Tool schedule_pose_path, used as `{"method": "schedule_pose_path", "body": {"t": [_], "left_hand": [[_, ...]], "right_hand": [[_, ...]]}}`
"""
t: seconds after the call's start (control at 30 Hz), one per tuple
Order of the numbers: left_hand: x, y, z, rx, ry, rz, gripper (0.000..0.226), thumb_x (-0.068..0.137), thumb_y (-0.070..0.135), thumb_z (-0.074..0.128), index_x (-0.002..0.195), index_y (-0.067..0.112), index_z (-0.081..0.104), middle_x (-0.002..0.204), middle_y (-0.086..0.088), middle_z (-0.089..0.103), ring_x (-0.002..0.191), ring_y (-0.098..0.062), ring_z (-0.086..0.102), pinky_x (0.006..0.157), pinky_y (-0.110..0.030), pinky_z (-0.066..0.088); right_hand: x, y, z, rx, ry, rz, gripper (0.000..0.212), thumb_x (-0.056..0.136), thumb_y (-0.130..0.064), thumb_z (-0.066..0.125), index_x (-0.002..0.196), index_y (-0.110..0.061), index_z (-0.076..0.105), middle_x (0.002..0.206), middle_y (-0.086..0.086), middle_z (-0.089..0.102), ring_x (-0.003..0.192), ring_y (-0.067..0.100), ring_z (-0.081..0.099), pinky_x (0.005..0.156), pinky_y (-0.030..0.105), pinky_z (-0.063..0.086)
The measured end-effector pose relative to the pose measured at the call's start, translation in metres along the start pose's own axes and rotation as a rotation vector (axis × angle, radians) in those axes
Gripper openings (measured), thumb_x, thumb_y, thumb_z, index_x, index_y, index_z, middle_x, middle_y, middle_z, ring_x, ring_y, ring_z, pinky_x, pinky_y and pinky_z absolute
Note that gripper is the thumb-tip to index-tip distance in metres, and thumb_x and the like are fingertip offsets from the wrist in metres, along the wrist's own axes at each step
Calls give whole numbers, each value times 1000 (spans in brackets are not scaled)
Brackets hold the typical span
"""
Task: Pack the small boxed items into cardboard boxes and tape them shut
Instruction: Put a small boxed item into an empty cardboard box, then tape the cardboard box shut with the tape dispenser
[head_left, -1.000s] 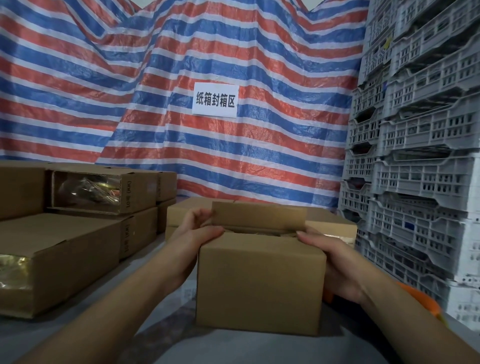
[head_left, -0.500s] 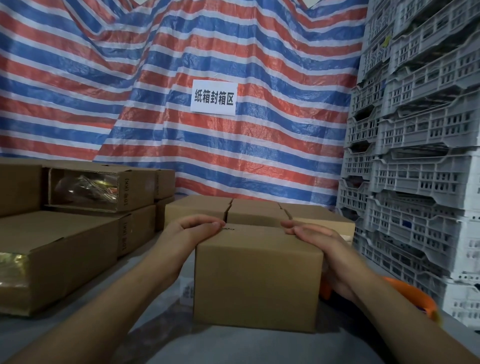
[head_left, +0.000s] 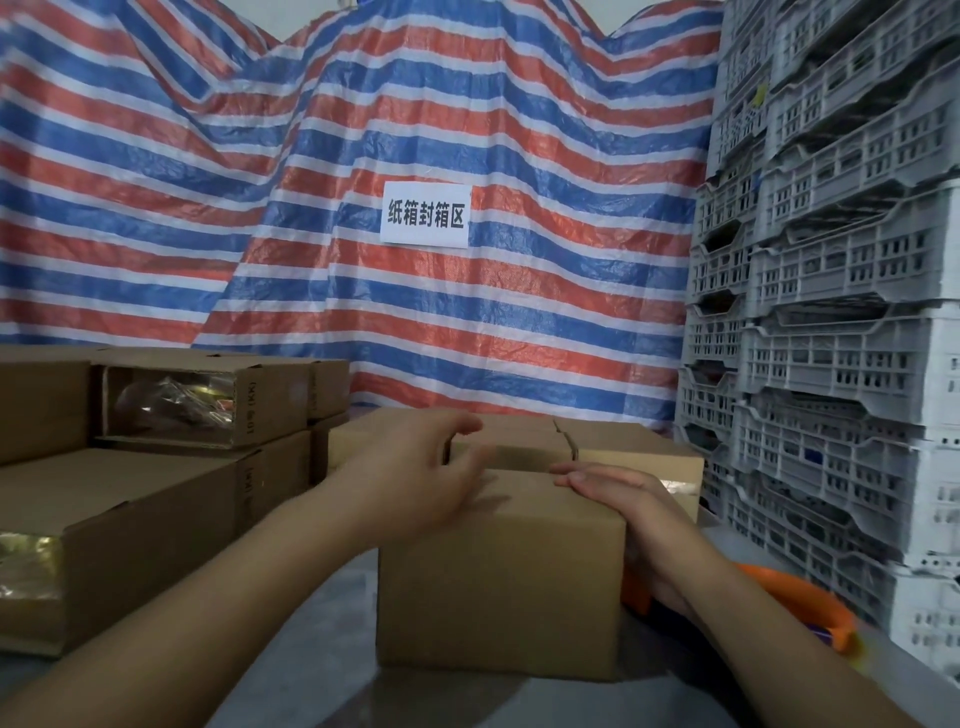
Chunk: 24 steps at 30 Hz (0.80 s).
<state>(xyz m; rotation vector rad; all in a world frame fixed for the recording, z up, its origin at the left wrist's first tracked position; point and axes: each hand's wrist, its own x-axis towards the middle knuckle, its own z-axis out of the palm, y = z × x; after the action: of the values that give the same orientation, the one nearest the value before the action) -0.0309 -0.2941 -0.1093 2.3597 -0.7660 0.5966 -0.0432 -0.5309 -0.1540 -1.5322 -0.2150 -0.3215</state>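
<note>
A brown cardboard box (head_left: 498, 587) stands on the grey table in front of me with its top flaps folded down. My right hand (head_left: 618, 491) lies flat on the near right part of the top, fingers straight and pressing the flaps. My left hand (head_left: 421, 467) hovers over the box's left top edge, blurred, with fingers loosely spread and nothing in it. An orange tape dispenser (head_left: 800, 603) lies on the table to the right of the box, partly hidden by my right forearm.
Stacked cardboard boxes (head_left: 130, 525) fill the left side, some sealed with shiny tape. More boxes (head_left: 623, 447) sit behind the one I hold. Grey plastic crates (head_left: 841, 338) tower on the right. A striped tarp with a white sign (head_left: 425, 214) hangs behind.
The back flap was folded down and both hands pressed the top shut. Now my left hand has lifted off and moved right and up, while my right hand stays pressing.
</note>
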Motion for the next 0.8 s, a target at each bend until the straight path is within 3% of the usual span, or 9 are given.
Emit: {"method": "schedule_pose_path", "body": {"t": [0.07,0.17,0.33,0.43,0.5,0.6,0.67,0.8], "left_hand": [[-5,16,11,206,-115,156,59,89,72,37,142,44,38,146,18,43,123,3,39,97,-23,32],[-11,24,26,423,-286,203,73,86,80,25,150,44,19,156,17,29,139,-7,32,109,-34,31],[-10,21,25,437,-271,222,66,91,73,25,151,44,20,155,17,32,134,-8,40,107,-35,40],[-9,23,23,441,-302,194,67,91,73,24,151,43,21,155,17,33,132,-8,42,104,-34,41],[-10,25,23,454,-313,180,67,92,73,23,152,43,18,156,16,32,134,-10,40,106,-37,40],[-13,27,22,458,-315,175,68,92,72,23,153,42,15,157,15,30,138,-11,36,110,-40,37],[-15,28,21,432,-326,159,69,92,73,23,153,41,16,157,14,29,140,-11,33,112,-41,34],[-14,29,19,335,-332,117,67,94,71,18,153,40,23,157,15,30,142,-10,30,115,-40,30]], "right_hand": [[-1,-1,0,18,-2,2,32,72,-26,75,100,-11,80,108,14,75,111,32,67,102,43,50],[-2,-1,-2,21,-26,-2,35,75,-26,74,106,-8,78,112,17,74,113,35,66,104,49,49],[-2,1,1,0,-29,46,26,84,-33,71,104,-19,79,112,8,75,110,24,69,96,38,53],[2,-2,0,-96,127,19,25,102,-35,53,101,-23,75,102,-1,76,101,20,70,87,32,52],[1,-11,-10,-565,273,-98,28,103,-35,49,85,-22,65,85,-4,69,89,21,65,70,28,47],[-15,-17,-33,-1413,308,-83,32,97,-51,46,90,-22,55,98,0,65,91,24,63,65,33,40],[-32,-14,-48,-1631,314,46,48,94,-63,40,106,-21,60,109,2,67,99,24,65,68,32,41],[-57,0,-60,-1732,313,110,61,89,-76,36,114,-24,56,111,-2,66,101,19,65,67,30,41]]}}
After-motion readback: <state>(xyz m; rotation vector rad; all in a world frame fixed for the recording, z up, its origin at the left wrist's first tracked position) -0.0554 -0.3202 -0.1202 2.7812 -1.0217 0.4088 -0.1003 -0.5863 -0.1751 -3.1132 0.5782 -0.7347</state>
